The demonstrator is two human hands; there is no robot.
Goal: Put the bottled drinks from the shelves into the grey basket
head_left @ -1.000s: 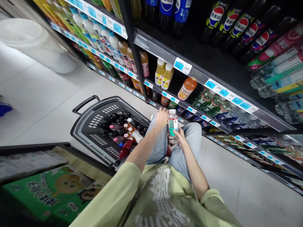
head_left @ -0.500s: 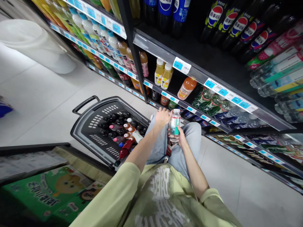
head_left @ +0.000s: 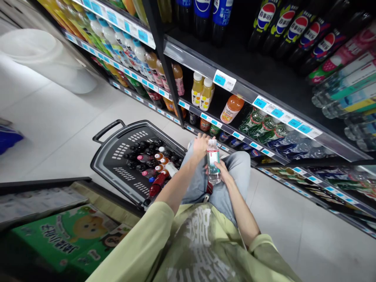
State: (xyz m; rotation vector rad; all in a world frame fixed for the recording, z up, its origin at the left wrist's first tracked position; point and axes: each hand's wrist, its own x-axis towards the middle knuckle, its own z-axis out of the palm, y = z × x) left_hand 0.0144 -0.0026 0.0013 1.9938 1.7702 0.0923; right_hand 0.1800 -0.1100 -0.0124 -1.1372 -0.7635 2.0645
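A clear plastic bottle (head_left: 213, 158) with a white, red and green label is held nearly upright above my lap. My right hand (head_left: 223, 170) wraps round its lower half from the right. Just left of the bottle's neck, my left hand (head_left: 201, 144) lies over my knee with its fingers stretched forward. Its fingertips come close to the bottle top; I cannot tell whether they touch it. To the left on the floor stands a black shopping basket (head_left: 109, 141) holding several bottles with dark, orange, pink and red drinks.
In front, shelves (head_left: 188, 58) with price tags hold cola, juice and water bottles. Two yellow juice bottles (head_left: 202, 92) and an orange one (head_left: 232, 109) stand on a lower shelf. A white bin (head_left: 58, 62) is at far left, green cartons (head_left: 61, 239) at lower left.
The bottle in my right hand has moved slightly left and down, and its label has turned. My left hand stays on the knee. The view has shifted slightly.
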